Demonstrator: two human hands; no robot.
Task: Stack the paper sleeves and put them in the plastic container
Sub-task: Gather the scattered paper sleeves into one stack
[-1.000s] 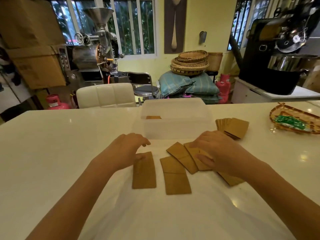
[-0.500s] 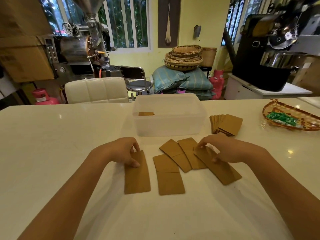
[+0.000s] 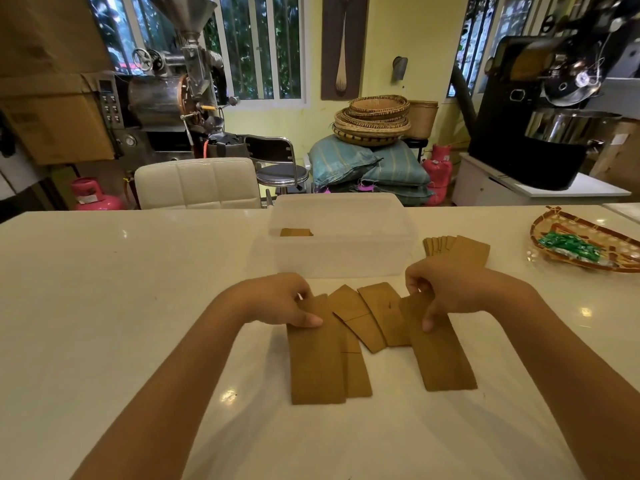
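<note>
Several flat brown paper sleeves lie on the white table in front of me. My left hand (image 3: pixel 277 301) pinches the top of the leftmost sleeve (image 3: pixel 317 365), which overlaps another sleeve (image 3: pixel 356 372). My right hand (image 3: pixel 446 289) grips the top of the rightmost sleeve (image 3: pixel 440 355). Two more sleeves (image 3: pixel 377 317) lie fanned between my hands. Behind them stands the clear plastic container (image 3: pixel 341 258), with a few sleeves (image 3: pixel 296 232) inside at its left. A fanned stack of sleeves (image 3: pixel 457 249) rests to the right of the container.
A woven tray (image 3: pixel 568 230) with green packets (image 3: pixel 569 247) sits at the table's far right. A white padded chair (image 3: pixel 197 183) stands behind the table's far edge. Roasting machines, baskets and sacks fill the room beyond.
My left hand has slid its sleeve rightward over the neighbouring one. My right hand has pulled its sleeve upright and clear of the fanned pair.
</note>
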